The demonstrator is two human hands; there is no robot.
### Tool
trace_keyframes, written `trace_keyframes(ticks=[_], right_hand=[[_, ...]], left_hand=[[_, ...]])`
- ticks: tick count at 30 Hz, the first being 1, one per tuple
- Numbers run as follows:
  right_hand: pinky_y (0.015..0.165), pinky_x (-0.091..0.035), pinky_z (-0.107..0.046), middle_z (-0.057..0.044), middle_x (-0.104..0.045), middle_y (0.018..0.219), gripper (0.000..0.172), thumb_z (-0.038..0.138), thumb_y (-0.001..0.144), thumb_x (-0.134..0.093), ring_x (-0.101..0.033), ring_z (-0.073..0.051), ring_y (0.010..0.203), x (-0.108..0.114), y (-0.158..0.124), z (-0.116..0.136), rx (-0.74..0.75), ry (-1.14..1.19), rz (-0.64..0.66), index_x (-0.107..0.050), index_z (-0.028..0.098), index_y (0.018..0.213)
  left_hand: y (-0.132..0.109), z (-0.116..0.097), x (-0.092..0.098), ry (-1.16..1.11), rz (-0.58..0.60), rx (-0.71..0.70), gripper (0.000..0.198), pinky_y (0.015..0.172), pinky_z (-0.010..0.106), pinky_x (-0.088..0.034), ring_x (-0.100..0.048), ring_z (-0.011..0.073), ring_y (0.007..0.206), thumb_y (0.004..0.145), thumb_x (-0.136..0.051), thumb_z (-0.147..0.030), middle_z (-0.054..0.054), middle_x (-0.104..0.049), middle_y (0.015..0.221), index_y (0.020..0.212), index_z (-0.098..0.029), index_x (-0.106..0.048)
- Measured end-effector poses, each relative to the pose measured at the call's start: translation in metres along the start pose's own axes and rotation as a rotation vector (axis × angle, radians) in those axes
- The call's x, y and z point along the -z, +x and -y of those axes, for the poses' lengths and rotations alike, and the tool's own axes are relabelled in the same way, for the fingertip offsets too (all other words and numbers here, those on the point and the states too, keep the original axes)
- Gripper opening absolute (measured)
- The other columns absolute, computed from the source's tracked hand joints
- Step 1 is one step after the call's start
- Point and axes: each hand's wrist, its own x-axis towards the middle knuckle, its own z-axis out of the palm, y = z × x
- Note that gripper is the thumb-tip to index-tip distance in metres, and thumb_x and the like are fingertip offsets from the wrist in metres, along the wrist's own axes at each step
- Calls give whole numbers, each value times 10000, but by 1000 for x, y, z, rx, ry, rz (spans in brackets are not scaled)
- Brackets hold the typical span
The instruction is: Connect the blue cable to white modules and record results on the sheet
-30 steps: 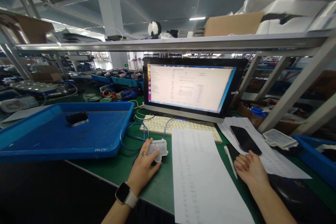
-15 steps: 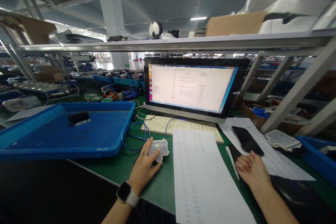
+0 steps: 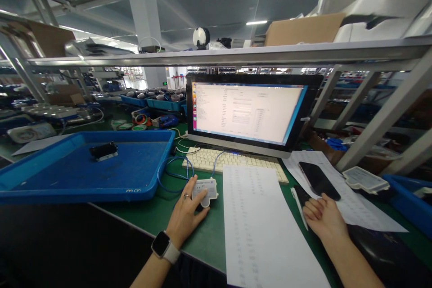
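Note:
A small white device (image 3: 209, 189) with a printed face lies on the green bench, and a blue cable (image 3: 168, 189) loops beside it. My left hand (image 3: 187, 209) rests on its left and lower side, fingers spread, with one fingertip on the face. To the right, my right hand (image 3: 322, 218) is curled closed on the bench, palm side partly up; whether anything is inside cannot be made out. Just left of that hand lies a white pen (image 3: 299, 207). A printed sheet (image 3: 266, 229) spreads between my hands.
A blue tray (image 3: 124, 175) holding a black part (image 3: 104, 150) stands at the left. Behind are a white keyboard (image 3: 202, 158) and a lit monitor (image 3: 246, 112). A phone (image 3: 319, 180) lies on papers at the right, near another white case (image 3: 366, 179) and a blue bin (image 3: 411, 209).
The green light that showed on the white device is no longer visible. Both hands hold nearly the same places; the whole view has shifted slightly.

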Motion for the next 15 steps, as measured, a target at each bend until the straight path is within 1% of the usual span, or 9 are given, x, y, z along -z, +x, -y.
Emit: trace_keyframes(ticks=[2, 4, 6, 7, 8, 9, 10, 13, 15], right_hand=[[259, -93, -221, 94, -207, 364, 355, 189, 829, -397, -174, -55, 258, 2, 3, -1, -3, -1, 6, -155, 201, 569], [255, -90, -222, 93, -209, 366, 352, 181, 827, -400, -173, -56, 259, 4, 4, -1, -10, 19, 5, -164, 201, 567], [254, -91, -224, 93, -209, 369, 349, 179, 826, -402, -173, -57, 261, 5, 5, 0, -14, 35, 8, -170, 203, 567], [255, -94, -224, 94, -206, 371, 348, 179, 824, -404, -173, -58, 262, 5, 5, 0, -13, 34, 12, -169, 204, 568], [258, -99, -223, 95, -204, 373, 348, 181, 823, -406, -175, -58, 263, 5, 5, 0, -12, 25, 21, -167, 205, 571], [261, -103, -223, 96, -203, 375, 350, 186, 822, -409, -176, -58, 265, 5, 5, 0, -12, 12, 29, -163, 205, 573], [263, -108, -223, 96, -204, 377, 355, 192, 822, -413, -177, -58, 267, 4, 4, 0, -13, -3, 35, -159, 206, 574], [261, -107, -226, 92, -207, 374, 365, 195, 831, -412, -175, -59, 269, 1, 1, 0, -23, -14, 28, -157, 203, 570], [255, -102, -227, 89, -209, 369, 364, 184, 838, -404, -170, -60, 267, -1, -1, 0, -24, 5, 5, -166, 200, 563]], left_hand=[[1, -2, 4, 16, -33, -7, 471, 996, 492, -386, -261, 321, 1307, 767, -606, -288, 127, -170, 1453, 1211, -232, -460], [1, -1, 9, 25, -106, 37, 469, 992, 486, -387, -280, 304, 1296, 814, -526, -299, 135, -213, 1434, 1259, -214, -404], [-1, 4, 14, 12, -213, 143, 387, 969, 454, -410, -367, 263, 1238, 861, -411, -259, 146, -353, 1345, 1239, -174, -402], [-2, 8, 18, 8, -249, 207, 341, 951, 436, -423, -419, 247, 1187, 869, -376, -246, 142, -427, 1270, 1195, -160, -431], [-3, 12, 21, 13, -259, 271, 300, 932, 424, -433, -462, 239, 1130, 868, -370, -247, 131, -483, 1190, 1137, -155, -465], [-4, 15, 24, 27, -232, 329, 264, 908, 417, -443, -494, 237, 1073, 858, -388, -259, 116, -518, 1115, 1076, -157, -496], [-5, 18, 28, 48, -166, 381, 237, 881, 411, -452, -517, 238, 1023, 841, -422, -276, 101, -536, 1056, 1026, -164, -519], [-4, 20, 37, 114, 124, 484, 213, 814, 383, -463, -550, 239, 930, 787, -509, -298, 74, -556, 958, 953, -173, -554], [-1, 18, 41, 143, 281, 519, 197, 789, 358, -457, -564, 234, 896, 776, -516, -270, 76, -568, 917, 932, -163, -568]])
